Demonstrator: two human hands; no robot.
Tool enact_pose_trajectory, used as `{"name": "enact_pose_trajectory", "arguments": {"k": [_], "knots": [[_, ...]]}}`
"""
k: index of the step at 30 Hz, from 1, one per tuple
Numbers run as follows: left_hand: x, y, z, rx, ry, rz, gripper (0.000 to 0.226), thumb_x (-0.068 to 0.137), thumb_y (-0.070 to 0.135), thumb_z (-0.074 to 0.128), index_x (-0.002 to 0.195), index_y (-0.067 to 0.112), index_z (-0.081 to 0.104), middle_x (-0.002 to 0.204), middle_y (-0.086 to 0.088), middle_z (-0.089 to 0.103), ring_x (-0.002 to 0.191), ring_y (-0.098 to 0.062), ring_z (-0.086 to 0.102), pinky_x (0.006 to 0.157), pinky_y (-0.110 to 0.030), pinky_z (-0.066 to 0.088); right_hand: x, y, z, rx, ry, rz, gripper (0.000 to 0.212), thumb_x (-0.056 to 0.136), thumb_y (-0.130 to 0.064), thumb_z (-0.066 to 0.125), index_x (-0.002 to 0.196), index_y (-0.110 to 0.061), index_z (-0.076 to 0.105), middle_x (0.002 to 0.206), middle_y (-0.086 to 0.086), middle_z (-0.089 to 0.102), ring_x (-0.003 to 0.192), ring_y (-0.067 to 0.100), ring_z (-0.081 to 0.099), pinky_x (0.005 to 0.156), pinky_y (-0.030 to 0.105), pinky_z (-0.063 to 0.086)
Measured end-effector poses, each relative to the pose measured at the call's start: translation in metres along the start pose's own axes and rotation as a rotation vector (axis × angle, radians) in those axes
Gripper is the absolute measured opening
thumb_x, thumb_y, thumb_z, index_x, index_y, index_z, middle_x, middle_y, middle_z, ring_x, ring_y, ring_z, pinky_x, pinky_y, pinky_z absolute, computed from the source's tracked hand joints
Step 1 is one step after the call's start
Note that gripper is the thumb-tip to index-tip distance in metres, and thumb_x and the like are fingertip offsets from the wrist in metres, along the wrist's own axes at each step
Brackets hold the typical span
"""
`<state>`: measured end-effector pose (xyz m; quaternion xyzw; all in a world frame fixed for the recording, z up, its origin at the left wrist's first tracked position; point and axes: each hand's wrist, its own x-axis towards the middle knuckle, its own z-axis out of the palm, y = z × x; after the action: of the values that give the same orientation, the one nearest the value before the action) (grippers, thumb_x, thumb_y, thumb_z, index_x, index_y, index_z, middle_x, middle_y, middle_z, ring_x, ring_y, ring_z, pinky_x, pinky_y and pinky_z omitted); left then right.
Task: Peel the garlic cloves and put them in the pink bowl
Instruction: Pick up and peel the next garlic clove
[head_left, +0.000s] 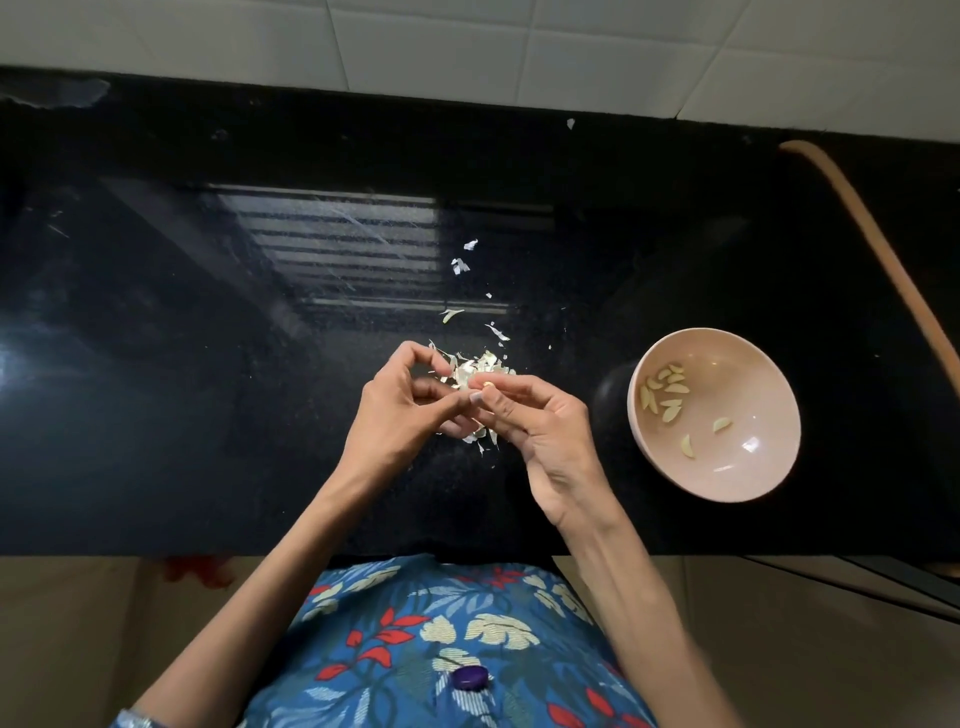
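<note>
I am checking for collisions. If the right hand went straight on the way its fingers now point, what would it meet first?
Probably the left hand: the right hand points up-left toward it, and the clove it pinches is close by the left fingers. Depth is unclear.

Right hand (550, 431) pinches garlic clove (486, 384). Left hand (397, 410) curled against grip, hold unclear. Peel pile (485, 362) beneath grip. Pink bowl (753, 395) right of grip, peeled cloves (667, 397) inside.
</note>
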<state>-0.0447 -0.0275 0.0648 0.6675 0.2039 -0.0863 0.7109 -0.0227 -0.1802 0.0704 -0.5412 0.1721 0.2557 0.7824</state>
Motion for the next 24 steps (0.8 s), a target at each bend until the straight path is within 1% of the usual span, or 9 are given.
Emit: {"name": "enact_pose_trajectory", "arguments": {"k": [3, 5, 8, 11, 12, 15, 18, 21, 24], "knots": [[0.003, -0.003, -0.004, 0.125, 0.007, 0.012, 0.019, 0.083, 0.012, 0.078, 0.094, 0.005, 0.065, 0.075, -0.014, 0.074, 0.067, -0.024, 0.071, 0.066, -0.032, 0.060, -0.001, -0.002, -0.005, -0.046, 0.094, -0.027, 0.014, 0.082, 0.003, 0.073, 0.096, 0.003, 0.073, 0.082, 0.016, 0.075, 0.072, 0.022, 0.073, 0.070, 0.029, 0.062], [0.005, -0.003, -0.009, 0.156, 0.045, 0.023, 0.006, 0.087, 0.015, 0.075, 0.092, 0.013, 0.072, 0.076, -0.006, 0.074, 0.068, -0.019, 0.070, 0.067, -0.031, 0.060, 0.000, 0.002, -0.010, -0.259, 0.127, -0.085, 0.012, 0.077, -0.001, 0.080, 0.088, -0.004, 0.077, 0.076, 0.015, 0.075, 0.063, 0.018, 0.070, 0.061, 0.027, 0.058], [0.012, -0.002, -0.018, 0.151, 0.119, 0.028, 0.004, 0.093, 0.018, 0.069, 0.091, 0.020, 0.072, 0.078, -0.001, 0.074, 0.068, -0.015, 0.068, 0.062, -0.022, 0.057, 0.002, 0.018, -0.016, -0.733, 0.118, -0.149, 0.012, 0.070, -0.014, 0.088, 0.080, -0.015, 0.081, 0.076, -0.002, 0.077, 0.068, 0.008, 0.068, 0.068, 0.025, 0.055], [0.015, -0.004, -0.022, 0.149, 0.127, 0.027, 0.007, 0.096, 0.019, 0.065, 0.093, 0.021, 0.071, 0.079, -0.001, 0.075, 0.069, -0.014, 0.069, 0.061, -0.022, 0.056, -0.002, 0.032, -0.016, -0.967, 0.042, -0.110, 0.013, 0.073, -0.019, 0.086, 0.085, -0.015, 0.082, 0.086, -0.010, 0.076, 0.079, 0.005, 0.068, 0.075, 0.012, 0.047], [0.015, -0.004, -0.022, 0.154, 0.122, 0.028, 0.007, 0.096, 0.019, 0.065, 0.094, 0.021, 0.071, 0.080, -0.002, 0.075, 0.069, -0.014, 0.069, 0.061, -0.022, 0.056, -0.003, 0.035, -0.016, -1.017, 0.026, -0.091, 0.012, 0.074, -0.019, 0.086, 0.084, -0.015, 0.081, 0.086, -0.007, 0.077, 0.080, 0.007, 0.068, 0.074, 0.012, 0.046], [0.015, -0.007, -0.020, 0.169, 0.108, 0.035, 0.010, 0.097, 0.017, 0.063, 0.093, 0.022, 0.071, 0.080, -0.002, 0.074, 0.068, -0.014, 0.069, 0.061, -0.022, 0.056, -0.002, 0.038, -0.011, -1.118, 0.039, -0.050, 0.011, 0.072, -0.020, 0.087, 0.074, -0.014, 0.078, 0.075, -0.002, 0.073, 0.074, 0.012, 0.064, 0.069, 0.023, 0.044], [0.016, -0.008, -0.018, 0.168, 0.098, 0.036, 0.010, 0.098, 0.016, 0.062, 0.095, 0.019, 0.071, 0.079, -0.002, 0.074, 0.067, -0.016, 0.068, 0.062, -0.023, 0.056, 0.001, 0.037, -0.004, -1.188, 0.082, -0.036, 0.016, 0.072, -0.021, 0.086, 0.067, -0.015, 0.071, 0.068, -0.002, 0.067, 0.068, 0.012, 0.055, 0.064, 0.024, 0.035], [0.019, -0.009, -0.018, 0.158, 0.097, 0.031, 0.009, 0.098, 0.017, 0.062, 0.097, 0.016, 0.071, 0.081, -0.005, 0.074, 0.069, -0.017, 0.069, 0.062, -0.023, 0.056, 0.002, 0.038, 0.002, -1.260, 0.098, -0.006, 0.027, 0.074, -0.018, 0.081, 0.058, -0.020, 0.060, 0.073, 0.005, 0.071, 0.074, 0.022, 0.061, 0.065, 0.027, 0.039], [0.021, -0.009, -0.017, 0.141, 0.101, 0.020, 0.011, 0.098, 0.018, 0.062, 0.101, 0.013, 0.071, 0.085, -0.007, 0.075, 0.071, -0.018, 0.069, 0.062, -0.023, 0.055, 0.006, 0.036, 0.007, -1.286, 0.131, 0.031, 0.031, 0.072, -0.012, 0.077, 0.054, -0.018, 0.054, 0.072, 0.007, 0.070, 0.076, 0.027, 0.062, 0.063, 0.028, 0.038]]}}
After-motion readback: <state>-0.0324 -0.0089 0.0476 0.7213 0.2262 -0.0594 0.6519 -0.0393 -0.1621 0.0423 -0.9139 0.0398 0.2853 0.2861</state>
